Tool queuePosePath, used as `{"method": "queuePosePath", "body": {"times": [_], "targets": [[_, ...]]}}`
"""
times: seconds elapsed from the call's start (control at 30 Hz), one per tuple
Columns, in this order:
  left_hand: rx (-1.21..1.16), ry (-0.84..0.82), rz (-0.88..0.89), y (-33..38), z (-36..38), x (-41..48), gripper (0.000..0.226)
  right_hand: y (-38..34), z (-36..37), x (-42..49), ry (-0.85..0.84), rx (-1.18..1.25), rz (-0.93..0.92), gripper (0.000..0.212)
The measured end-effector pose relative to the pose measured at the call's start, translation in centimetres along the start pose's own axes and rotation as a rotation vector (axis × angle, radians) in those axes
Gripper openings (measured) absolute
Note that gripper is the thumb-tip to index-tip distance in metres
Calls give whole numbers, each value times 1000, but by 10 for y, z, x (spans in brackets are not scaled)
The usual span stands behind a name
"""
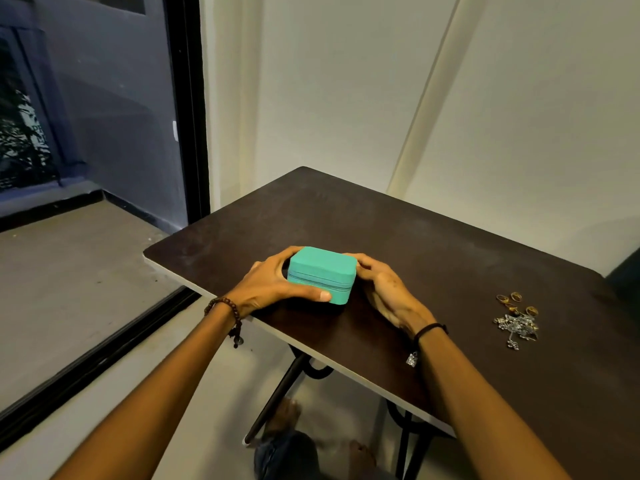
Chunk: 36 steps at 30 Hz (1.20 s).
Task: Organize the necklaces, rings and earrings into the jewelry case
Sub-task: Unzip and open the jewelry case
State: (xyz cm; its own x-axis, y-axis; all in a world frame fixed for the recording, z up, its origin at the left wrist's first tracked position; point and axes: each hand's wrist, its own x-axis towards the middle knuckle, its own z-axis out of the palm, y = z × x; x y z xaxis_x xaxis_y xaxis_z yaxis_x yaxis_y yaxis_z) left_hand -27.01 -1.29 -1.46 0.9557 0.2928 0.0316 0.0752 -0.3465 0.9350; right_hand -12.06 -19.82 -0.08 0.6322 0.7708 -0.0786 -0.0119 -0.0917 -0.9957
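A small teal jewelry case with a zip round its middle sits closed on the dark table, near the front edge. My left hand grips its left side, thumb across the front and fingers curled round the back. My right hand holds the right side, fingers curled against it. Off to the right lies a small heap of jewelry: several gold rings and a tangle of silver chain necklaces. Earrings cannot be told apart in the heap.
The table stands in a corner against a cream wall. A dark glass door frame is to the left. Something dark sits at the table's far right edge. My feet show under the table by its black legs.
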Motion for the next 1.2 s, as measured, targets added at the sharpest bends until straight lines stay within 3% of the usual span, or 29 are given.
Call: {"method": "queuePosePath", "body": {"times": [0.2, 0.43, 0.53, 0.67, 0.9, 1.1, 1.2], "targets": [[-135, -6, 6, 2, -3, -2, 85, -1, -3, 0, 0, -7, -3, 19], [-128, 124, 0, -7, 0, 4, 86, -16, 7, -7, 253, -425, -85, 11], [-82, 230, 23, -6, 5, 3, 86, -28, 16, -23, 279, -591, -125, 5], [0, 317, 40, -8, 5, 4, 101, -42, 31, -43, 200, -706, -156, 2], [70, 318, 31, -6, 8, 2, 109, -62, 60, -43, 16, -860, -222, 19], [87, 356, 36, -11, 9, 4, 101, -84, 74, -30, -220, -1378, -432, 29], [93, 355, 39, -11, 10, 5, 103, -94, 78, -24, -347, -1601, -440, 28]]}}
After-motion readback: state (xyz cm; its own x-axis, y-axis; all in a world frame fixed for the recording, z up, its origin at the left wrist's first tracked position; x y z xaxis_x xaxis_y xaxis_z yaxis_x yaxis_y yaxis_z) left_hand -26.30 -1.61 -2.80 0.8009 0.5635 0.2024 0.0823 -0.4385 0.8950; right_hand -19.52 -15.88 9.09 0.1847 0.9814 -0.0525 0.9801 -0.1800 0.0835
